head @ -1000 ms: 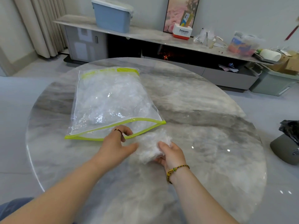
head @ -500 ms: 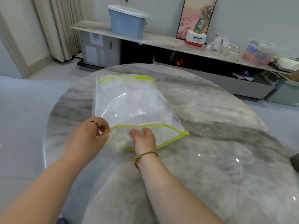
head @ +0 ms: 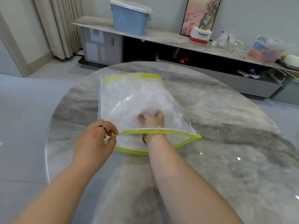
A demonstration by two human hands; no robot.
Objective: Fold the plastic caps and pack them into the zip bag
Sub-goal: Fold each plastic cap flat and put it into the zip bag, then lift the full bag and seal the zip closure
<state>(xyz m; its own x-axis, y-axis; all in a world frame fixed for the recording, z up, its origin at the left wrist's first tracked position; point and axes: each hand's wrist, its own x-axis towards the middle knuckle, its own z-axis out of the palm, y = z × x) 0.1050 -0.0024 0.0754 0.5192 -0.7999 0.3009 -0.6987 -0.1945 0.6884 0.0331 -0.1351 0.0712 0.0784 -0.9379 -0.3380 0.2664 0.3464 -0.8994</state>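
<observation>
A clear zip bag (head: 123, 88) with a yellow-green zipper rim lies on the round marble table (head: 226, 143), its mouth facing me. It is stuffed with crumpled white plastic caps (head: 145, 94). My left hand (head: 95, 143) pinches the upper lip of the bag's mouth at its left end and holds it lifted. My right hand (head: 152, 119) is inside the bag up to the wrist, seen through the plastic, fingers curled on a folded cap among the others.
Behind the table runs a low marble-topped cabinet (head: 169, 38) with a blue lidded bin (head: 131, 16), a white and red box (head: 200, 35), a framed picture and clutter. Curtains hang at the far left.
My right hand carried the folded cap from the table in front of the bag through the mouth and deep inside. My left hand took the zipper lip and lifted it.
</observation>
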